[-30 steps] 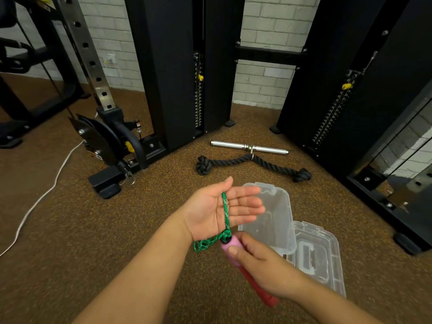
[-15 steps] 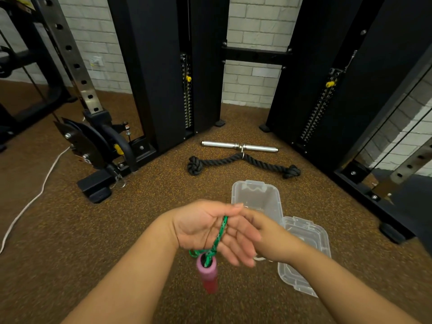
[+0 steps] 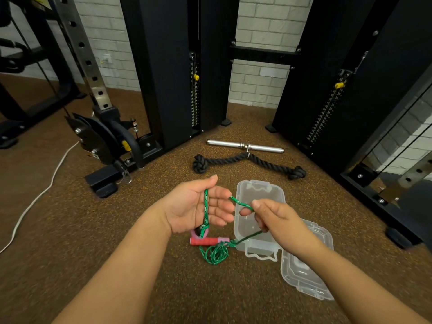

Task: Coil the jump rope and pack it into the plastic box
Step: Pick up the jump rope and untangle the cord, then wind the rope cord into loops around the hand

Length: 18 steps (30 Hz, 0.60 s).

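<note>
A green braided jump rope [image 3: 206,208] runs down across the palm of my left hand [image 3: 198,206], which is held palm up with the fingers loosely curled around it. One pink handle [image 3: 199,233] hangs just under that hand. My right hand [image 3: 275,218] pinches the rope [image 3: 240,203] a short way to the right, above the clear plastic box [image 3: 259,199]. The other handle, red and pink [image 3: 207,241], lies on the floor with a tangle of rope [image 3: 216,253] beside it.
The box's clear lid [image 3: 306,272] lies on the brown floor right of the box. A black rope attachment [image 3: 247,162] and a chrome bar [image 3: 245,146] lie beyond. Black cable-machine columns [image 3: 173,66] stand behind, and a white cable [image 3: 42,192] runs at left.
My right hand let go of the handle, moved behind my left hand, then drew the rope out to the right. The pink handle now hangs under my left hand.
</note>
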Each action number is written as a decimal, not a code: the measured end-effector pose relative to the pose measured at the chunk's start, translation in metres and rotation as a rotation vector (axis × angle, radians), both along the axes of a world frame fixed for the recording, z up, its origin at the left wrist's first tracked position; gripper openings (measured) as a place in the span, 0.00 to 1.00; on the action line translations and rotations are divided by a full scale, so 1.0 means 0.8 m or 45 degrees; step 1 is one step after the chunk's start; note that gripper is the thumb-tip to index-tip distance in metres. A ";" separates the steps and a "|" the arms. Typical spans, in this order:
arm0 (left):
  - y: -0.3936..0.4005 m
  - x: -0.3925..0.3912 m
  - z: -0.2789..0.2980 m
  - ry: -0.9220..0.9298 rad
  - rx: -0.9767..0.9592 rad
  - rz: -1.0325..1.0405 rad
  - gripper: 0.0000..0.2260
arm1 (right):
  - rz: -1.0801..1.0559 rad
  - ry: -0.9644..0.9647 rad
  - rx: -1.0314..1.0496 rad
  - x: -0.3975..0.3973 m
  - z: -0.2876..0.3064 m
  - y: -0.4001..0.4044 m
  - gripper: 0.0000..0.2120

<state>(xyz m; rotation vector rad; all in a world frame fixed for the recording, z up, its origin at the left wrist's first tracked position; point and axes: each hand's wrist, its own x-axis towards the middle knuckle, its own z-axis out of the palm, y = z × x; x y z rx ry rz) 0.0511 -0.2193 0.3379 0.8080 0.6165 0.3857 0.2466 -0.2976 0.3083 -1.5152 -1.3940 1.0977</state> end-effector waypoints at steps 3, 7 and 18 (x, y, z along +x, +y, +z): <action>0.001 -0.003 0.000 0.001 -0.009 0.031 0.24 | -0.019 -0.203 0.053 0.009 0.004 0.004 0.08; -0.001 -0.003 -0.001 0.012 0.003 0.036 0.24 | -0.153 -0.363 0.207 0.009 0.006 0.004 0.04; 0.002 -0.004 0.002 -0.030 0.010 0.108 0.25 | -0.229 -0.579 0.289 0.013 0.008 0.000 0.05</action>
